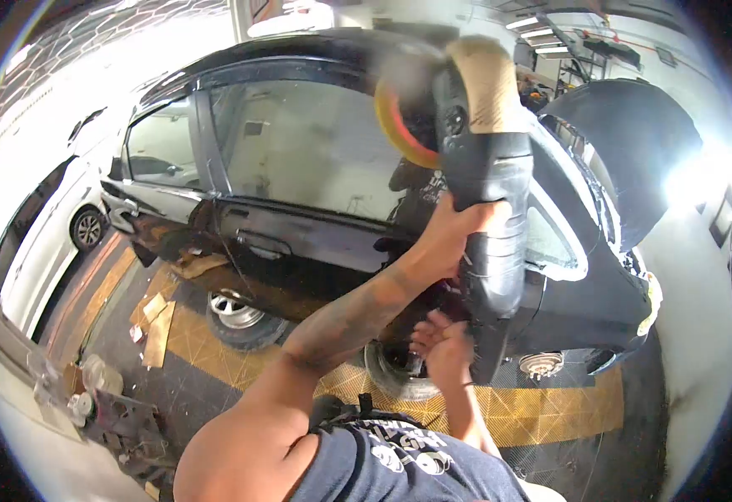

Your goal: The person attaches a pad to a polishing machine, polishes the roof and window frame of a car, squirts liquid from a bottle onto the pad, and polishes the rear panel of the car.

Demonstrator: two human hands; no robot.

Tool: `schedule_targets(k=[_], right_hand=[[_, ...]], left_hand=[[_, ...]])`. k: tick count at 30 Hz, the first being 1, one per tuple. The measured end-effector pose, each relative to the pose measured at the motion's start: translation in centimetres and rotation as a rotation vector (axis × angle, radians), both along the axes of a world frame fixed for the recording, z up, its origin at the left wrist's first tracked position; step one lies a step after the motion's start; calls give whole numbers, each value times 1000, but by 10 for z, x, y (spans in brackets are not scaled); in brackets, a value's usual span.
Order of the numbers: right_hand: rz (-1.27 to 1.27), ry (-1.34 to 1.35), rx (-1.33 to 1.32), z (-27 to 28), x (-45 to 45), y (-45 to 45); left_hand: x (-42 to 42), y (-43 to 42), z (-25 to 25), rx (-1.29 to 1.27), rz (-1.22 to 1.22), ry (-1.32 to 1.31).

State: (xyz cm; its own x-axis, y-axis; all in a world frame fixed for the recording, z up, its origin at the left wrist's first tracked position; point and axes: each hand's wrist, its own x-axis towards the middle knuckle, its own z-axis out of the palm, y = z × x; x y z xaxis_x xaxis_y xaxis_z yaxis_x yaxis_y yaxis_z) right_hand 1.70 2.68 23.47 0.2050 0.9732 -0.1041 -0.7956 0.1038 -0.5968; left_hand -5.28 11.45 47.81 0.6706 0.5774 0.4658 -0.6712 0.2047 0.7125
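Note:
A car polisher with a black and tan body rises upright in front of me, close to the camera. Its round pad, edged in yellow and orange, is at the upper left of the tool, partly blurred. My left hand is wrapped around the dark body at mid-height. Lower down, my right hand is beside the tool's lower end, fingers loosely apart and nothing visible in them. Behind the polisher stands a black car, its side facing me; the tool hides part of its rear door and window.
Loose wheels lie under the car, one tire at its middle. A bare brake disc shows at the rear. Cardboard pieces and plastic containers are on the left. A white car stands beyond; a bright lamp shines at right.

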Motion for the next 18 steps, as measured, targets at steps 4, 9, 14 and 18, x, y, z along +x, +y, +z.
schedule_targets(k=[4,9,14,18], right_hand=[[274,167,922,93,65,-26],[-143,-640,722,166,76,-27],[-265,-815,353,236,33,3],[-323,-871,258,256,13,42]], left_hand=[[56,37,22,8,-155,48],[86,63,82,89,-376,-157],[69,98,101,170,-249,-78],[59,150,93,98,-356,-34]])
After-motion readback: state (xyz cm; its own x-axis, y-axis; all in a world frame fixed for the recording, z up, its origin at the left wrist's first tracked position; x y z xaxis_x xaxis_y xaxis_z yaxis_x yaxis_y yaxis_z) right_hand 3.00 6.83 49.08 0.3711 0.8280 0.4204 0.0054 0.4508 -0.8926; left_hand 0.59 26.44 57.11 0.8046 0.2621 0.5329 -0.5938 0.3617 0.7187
